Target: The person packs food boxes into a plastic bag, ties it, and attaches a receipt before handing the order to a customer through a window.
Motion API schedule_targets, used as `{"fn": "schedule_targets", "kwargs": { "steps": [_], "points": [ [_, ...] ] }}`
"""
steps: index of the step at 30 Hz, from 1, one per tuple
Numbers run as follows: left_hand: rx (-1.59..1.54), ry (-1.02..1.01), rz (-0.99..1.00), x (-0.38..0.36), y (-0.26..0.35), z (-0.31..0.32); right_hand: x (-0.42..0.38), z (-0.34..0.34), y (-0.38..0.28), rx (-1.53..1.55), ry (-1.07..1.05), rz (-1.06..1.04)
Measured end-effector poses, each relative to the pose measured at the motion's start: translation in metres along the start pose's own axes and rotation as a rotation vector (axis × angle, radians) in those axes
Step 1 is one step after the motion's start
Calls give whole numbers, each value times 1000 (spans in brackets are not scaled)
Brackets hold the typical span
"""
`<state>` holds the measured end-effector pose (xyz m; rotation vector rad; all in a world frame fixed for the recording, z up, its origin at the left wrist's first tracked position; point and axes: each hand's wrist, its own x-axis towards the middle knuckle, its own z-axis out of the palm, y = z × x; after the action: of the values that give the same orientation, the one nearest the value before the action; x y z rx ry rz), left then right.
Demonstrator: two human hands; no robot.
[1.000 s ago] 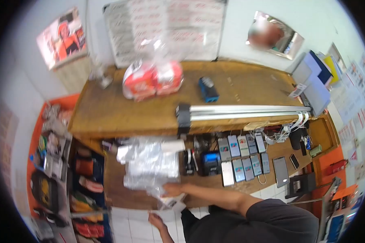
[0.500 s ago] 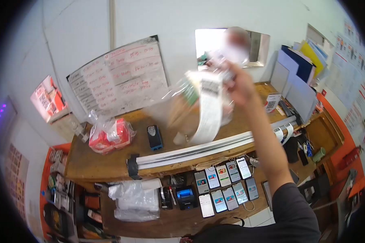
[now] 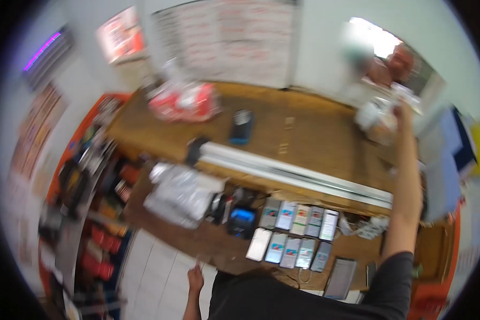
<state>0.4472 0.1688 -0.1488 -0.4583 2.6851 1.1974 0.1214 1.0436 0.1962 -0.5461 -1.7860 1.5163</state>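
My right hand [image 3: 402, 111] is stretched out to the wall window at upper right. Its fingers are closed on the top of a clear plastic bag [image 3: 377, 121], which hangs just above the wooden counter. White and brownish contents show blurrily through the plastic. My left hand [image 3: 195, 279] is low in the view, over the tiled floor and in front of the desk edge. Its fingers are curled closed; whether anything small is in them I cannot make out.
Behind the window [image 3: 418, 69] is another person. On the counter [image 3: 314, 133] are a red bagged parcel [image 3: 184, 101] and a dark blue-edged device [image 3: 241, 127]. Several phones [image 3: 292, 252], a small printer [image 3: 241, 221] and grey plastic bags [image 3: 178, 194] lie on the lower desk. Folders [image 3: 437, 160] stand at right.
My right hand has carried the plastic bag from above the counter to the window and lowered it. My left hand has come into view. The camera has turned, shifting the scene.
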Motion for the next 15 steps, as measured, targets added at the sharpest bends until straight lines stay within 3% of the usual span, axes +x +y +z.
{"fn": "schedule_targets", "kwargs": {
  "steps": [1,4,6,8,10,11,12,13,14,15],
  "points": [
    [-80,50,105,3,7,-6,6,-9,17,-27,-45,-28],
    [-248,8,94,29,11,-30,30,-28,49,-73,-101,-102],
    [-350,177,157,32,60,-56,27,-32,56,-80,-29,-221],
    [-703,148,47,42,85,-70,-78,12,-10,-137,178,-413],
    [-807,20,124,54,101,-84,-242,110,-83,190,46,-384],
    [-808,34,222,57,115,-93,-333,158,-117,-31,-47,-408],
    [-796,42,330,55,137,-103,-395,189,-117,-55,-298,-448],
    [-783,42,324,54,154,-112,-464,221,-121,153,-597,-282],
    [-892,15,348,54,171,-120,-506,240,-76,-38,-919,-50],
    [-1004,-23,374,54,181,-126,-551,268,-86,-115,-1325,-100]
  ]
}}
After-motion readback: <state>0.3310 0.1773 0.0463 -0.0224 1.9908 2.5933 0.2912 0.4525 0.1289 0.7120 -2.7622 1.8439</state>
